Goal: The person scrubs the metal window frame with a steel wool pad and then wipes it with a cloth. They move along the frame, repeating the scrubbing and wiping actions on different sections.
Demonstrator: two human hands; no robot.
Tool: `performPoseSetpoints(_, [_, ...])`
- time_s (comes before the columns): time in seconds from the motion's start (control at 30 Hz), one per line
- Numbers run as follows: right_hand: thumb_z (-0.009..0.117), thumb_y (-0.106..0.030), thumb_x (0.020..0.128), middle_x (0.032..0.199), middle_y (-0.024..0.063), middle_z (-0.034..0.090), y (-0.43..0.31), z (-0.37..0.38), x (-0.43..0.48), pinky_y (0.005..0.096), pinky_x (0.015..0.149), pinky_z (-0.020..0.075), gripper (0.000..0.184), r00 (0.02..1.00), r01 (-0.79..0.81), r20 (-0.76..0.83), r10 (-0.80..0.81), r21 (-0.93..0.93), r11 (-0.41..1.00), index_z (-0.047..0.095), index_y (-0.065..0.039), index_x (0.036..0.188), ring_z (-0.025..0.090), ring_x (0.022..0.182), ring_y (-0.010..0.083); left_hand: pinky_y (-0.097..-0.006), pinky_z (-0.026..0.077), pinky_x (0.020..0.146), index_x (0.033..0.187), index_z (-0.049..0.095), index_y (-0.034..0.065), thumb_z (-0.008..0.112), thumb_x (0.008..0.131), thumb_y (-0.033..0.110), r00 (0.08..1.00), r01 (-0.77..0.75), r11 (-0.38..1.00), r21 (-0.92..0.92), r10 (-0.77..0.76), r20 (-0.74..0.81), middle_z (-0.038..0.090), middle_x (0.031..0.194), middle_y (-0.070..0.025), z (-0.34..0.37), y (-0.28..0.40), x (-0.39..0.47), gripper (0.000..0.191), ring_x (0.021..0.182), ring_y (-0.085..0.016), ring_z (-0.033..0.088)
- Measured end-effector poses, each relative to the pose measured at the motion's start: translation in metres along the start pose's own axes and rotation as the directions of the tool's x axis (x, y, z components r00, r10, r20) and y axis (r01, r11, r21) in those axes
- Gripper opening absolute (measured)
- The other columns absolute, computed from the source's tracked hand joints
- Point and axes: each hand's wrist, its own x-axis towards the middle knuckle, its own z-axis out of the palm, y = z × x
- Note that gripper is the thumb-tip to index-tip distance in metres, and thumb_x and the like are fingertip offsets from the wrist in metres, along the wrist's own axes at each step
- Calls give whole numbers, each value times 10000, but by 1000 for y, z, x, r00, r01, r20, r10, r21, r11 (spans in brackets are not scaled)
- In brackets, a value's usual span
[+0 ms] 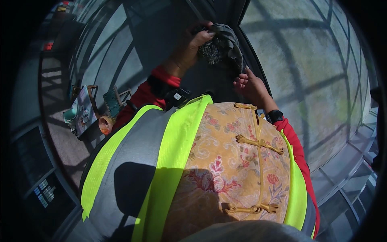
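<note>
Ahead of my chest, my left hand (198, 40) grips a bunched dark grey cloth (231, 39) together with a shaggy, fibrous dark pad (210, 53). The cloth droops to the right from that hand in loose folds. My right hand (251, 84) is at the cloth's hanging lower end, its fingers curled and thumb pointing up. Whether those fingers pinch the cloth cannot be made out. A dark frame edge (251, 45) runs just behind the cloth and my right hand.
A large sunlit panel (284, 54) with shadow bars stands at right. On the left are a small cluttered table (81, 113), an orange container (105, 124), a teal seat (112, 101) and brown flooring (59, 106). Windows (48, 178) line the lower left.
</note>
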Motion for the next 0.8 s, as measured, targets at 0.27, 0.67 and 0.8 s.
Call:
performPoseSetpoints(0.27, [399, -386, 993, 871, 97, 596, 20, 17, 2, 375, 750, 510, 356, 987, -70, 156, 36, 218, 973, 510, -49, 972, 606, 787, 212, -301, 528, 833, 1092, 598, 61, 637, 833, 70, 999, -36, 994, -102, 37, 12, 649, 998, -63, 8, 7, 4, 261, 917, -159, 636])
performPoseSetpoints(0.67, [547, -351, 932, 962, 43, 587, 23, -22, 30, 310, 705, 496, 295, 974, 162, -180, -137, 133, 978, 535, -88, 1066, 601, 778, 148, -402, 502, 891, 1175, 546, 5, 585, 811, 167, 994, -6, 986, -169, 24, 104, 646, 1059, -136, 33, 74, 12, 400, 948, -278, 636])
performPoseSetpoints(0.8, [560, -456, 903, 1300, 129, 489, 24, -35, 61, 396, 833, 467, 565, 987, 112, -126, -103, 69, 991, 462, -67, 1299, 570, 999, 218, -392, 483, 904, 1150, 573, 1, 523, 843, 237, 982, -191, 977, -95, 191, 0, 651, 1068, -135, 50, 110, 16, 391, 967, -274, 627])
